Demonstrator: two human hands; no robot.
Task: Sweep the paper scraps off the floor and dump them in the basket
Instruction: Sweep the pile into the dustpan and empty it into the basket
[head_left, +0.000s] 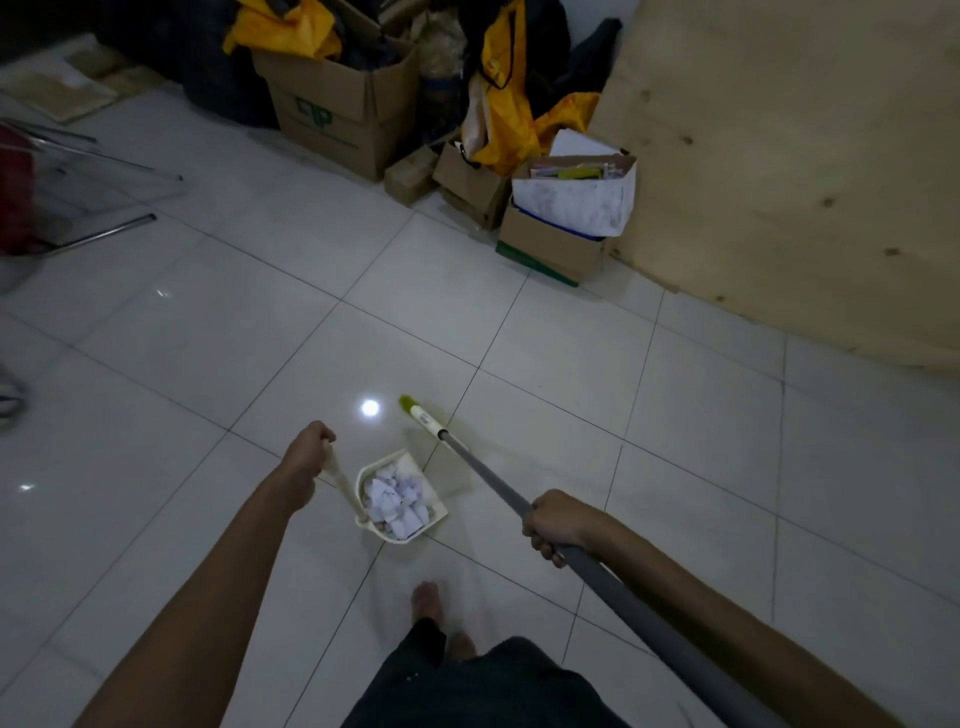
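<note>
A cream dustpan (436, 506) hangs low over the white tiled floor at bottom centre, filled with several white paper scraps (397, 501). My left hand (309, 449) grips the top of its upright handle. My right hand (556, 519) grips the grey pole of a broom (483, 470). The broom's yellow-green end (410, 404) points away from me, just beyond the dustpan. No loose scraps show on the tiles near me. I cannot pick out a basket with certainty.
Cardboard boxes (337, 114) with yellow bags stand at the back. A smaller box holding a white paper-filled bag (571, 202) sits right of them. A plywood sheet (779, 156) leans at the right. Metal chair legs (98, 234) lie at left. My bare feet (428, 597) are below the dustpan.
</note>
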